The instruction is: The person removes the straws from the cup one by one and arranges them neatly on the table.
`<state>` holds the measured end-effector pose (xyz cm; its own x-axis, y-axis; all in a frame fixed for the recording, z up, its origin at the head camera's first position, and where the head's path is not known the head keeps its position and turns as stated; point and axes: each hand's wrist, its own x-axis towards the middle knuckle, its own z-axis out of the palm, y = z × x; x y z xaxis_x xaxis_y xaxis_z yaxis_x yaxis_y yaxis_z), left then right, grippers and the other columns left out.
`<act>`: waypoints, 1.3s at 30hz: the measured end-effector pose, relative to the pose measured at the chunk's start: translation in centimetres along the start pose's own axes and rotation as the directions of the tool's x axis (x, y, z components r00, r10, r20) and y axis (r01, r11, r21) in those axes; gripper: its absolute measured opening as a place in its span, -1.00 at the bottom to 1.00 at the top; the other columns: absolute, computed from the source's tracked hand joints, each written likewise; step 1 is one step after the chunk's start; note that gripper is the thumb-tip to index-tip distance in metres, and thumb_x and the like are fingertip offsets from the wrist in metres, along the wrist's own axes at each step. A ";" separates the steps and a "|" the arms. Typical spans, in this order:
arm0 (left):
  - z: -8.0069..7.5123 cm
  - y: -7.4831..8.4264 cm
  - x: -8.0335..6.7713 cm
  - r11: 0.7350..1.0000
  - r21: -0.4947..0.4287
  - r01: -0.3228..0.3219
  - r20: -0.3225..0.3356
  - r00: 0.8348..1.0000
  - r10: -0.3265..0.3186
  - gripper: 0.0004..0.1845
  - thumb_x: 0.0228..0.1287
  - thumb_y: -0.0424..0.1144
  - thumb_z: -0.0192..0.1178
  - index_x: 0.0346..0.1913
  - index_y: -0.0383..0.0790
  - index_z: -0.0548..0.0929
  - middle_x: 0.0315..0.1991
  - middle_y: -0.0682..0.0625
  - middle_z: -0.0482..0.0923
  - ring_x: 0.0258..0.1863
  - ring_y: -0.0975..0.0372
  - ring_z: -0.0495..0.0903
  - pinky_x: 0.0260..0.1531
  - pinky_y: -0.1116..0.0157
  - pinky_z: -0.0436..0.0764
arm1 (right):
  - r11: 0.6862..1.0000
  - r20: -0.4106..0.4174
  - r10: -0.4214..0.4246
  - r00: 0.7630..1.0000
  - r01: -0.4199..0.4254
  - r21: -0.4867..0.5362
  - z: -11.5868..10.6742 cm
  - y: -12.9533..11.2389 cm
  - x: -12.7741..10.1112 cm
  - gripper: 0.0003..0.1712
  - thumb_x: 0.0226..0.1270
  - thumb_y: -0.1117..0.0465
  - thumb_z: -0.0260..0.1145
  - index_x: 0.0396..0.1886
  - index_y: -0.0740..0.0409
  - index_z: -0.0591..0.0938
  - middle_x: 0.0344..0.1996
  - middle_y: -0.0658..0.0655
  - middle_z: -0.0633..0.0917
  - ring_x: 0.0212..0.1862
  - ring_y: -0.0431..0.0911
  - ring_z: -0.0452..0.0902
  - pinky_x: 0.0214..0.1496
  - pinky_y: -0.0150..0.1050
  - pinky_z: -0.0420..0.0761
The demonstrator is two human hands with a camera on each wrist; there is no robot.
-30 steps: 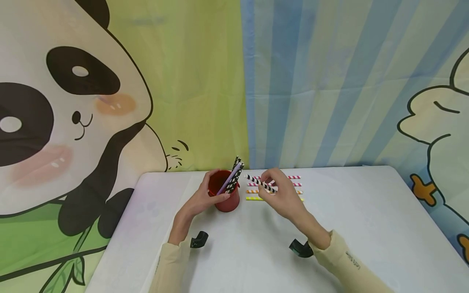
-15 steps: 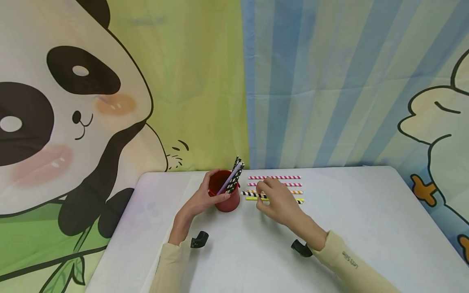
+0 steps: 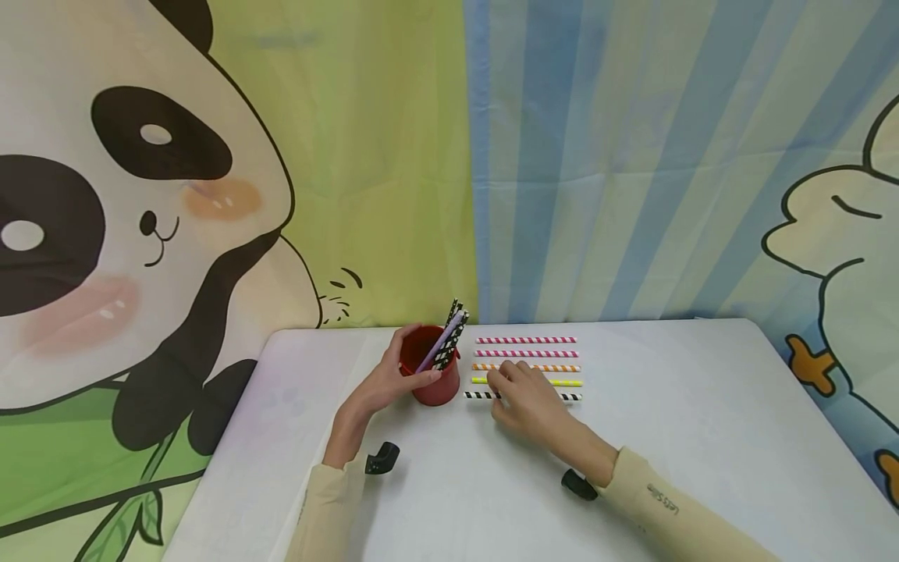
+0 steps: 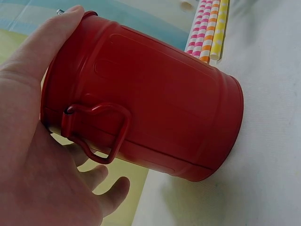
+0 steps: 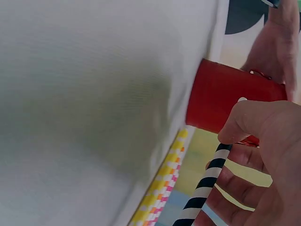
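Red cylindrical metal can [image 3: 434,373], with a wire handle on its wall, stands on the white surface [image 3: 702,406]; black-patterned and lilac paper straws [image 3: 449,337] lean out of its mouth. The left hand [image 3: 389,378] wraps its fingers about the can. The right hand [image 3: 523,398] pinches a black-and-white striped straw [image 3: 481,395] lying flat, nearest of five parallel straws: two pink-striped, one orange [image 3: 527,367], one yellow [image 3: 562,382].
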<state>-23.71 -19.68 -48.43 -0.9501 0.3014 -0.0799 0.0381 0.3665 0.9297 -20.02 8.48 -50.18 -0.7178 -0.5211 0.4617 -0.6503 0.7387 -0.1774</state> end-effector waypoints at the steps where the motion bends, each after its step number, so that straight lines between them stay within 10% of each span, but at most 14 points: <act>1: 0.0 0.0 0.0 1.000 -0.001 -0.003 0.001 1.000 0.003 0.02 0.15 -0.01 0.47 0.55 0.14 0.02 0.39 0.07 0.27 0.39 0.08 0.26 0.28 -0.03 0.49 | 1.000 -0.018 -0.013 1.000 0.013 -0.010 0.2 0.1 -0.1 -0.76 -0.01 0.30 0.35 -0.41 0.00 0.45 -0.47 -0.06 0.44 -0.42 -0.12 0.29 -0.40 -0.33 0.24; 39: 0.0 -0.1 0.0 1.000 0.006 -0.001 -0.004 1.000 0.001 0.02 0.13 0.01 0.48 0.53 0.21 0.03 0.40 0.09 0.26 0.40 0.08 0.26 0.27 -0.04 0.51 | 0.993 0.004 0.044 0.999 -0.043 -0.111 2.7 1.3 -1.1 -0.76 0.03 0.33 0.37 -0.39 0.05 0.47 -0.44 0.03 0.45 -0.42 -0.04 0.34 -0.47 -0.28 0.24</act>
<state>-23.74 -19.70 -48.53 -0.9514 0.2982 -0.0772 0.0410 0.3711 0.9277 -20.77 8.84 -53.30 -0.7468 -0.4896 0.4501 -0.5870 0.8034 -0.1001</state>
